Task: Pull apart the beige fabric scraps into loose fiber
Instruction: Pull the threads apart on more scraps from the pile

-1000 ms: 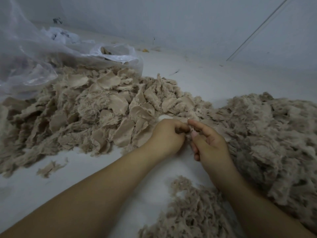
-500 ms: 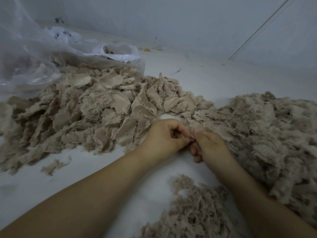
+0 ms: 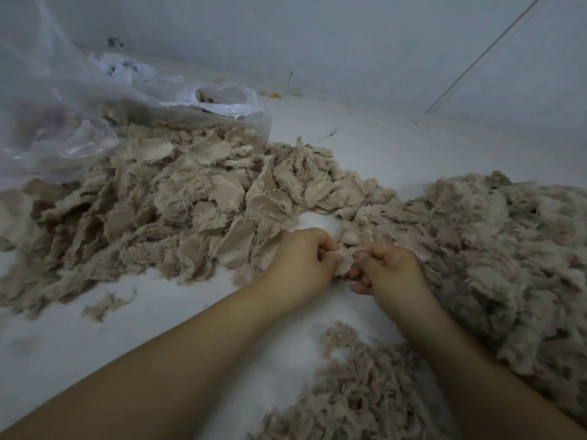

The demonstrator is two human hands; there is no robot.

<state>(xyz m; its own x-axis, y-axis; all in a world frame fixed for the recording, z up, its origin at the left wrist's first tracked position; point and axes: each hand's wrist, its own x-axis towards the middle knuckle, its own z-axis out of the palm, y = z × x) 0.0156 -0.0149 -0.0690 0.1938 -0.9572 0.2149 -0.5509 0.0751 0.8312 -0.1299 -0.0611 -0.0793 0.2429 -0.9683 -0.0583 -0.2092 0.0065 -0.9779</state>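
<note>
two hands, left hand (image 3: 298, 258) and right hand (image 3: 389, 268), on one scrap (image 3: 344, 263)

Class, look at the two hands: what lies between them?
One beige scrap spans the gap, pinched by the left hand and the right hand; white floor shows beyond. Seen in the head view.
</note>
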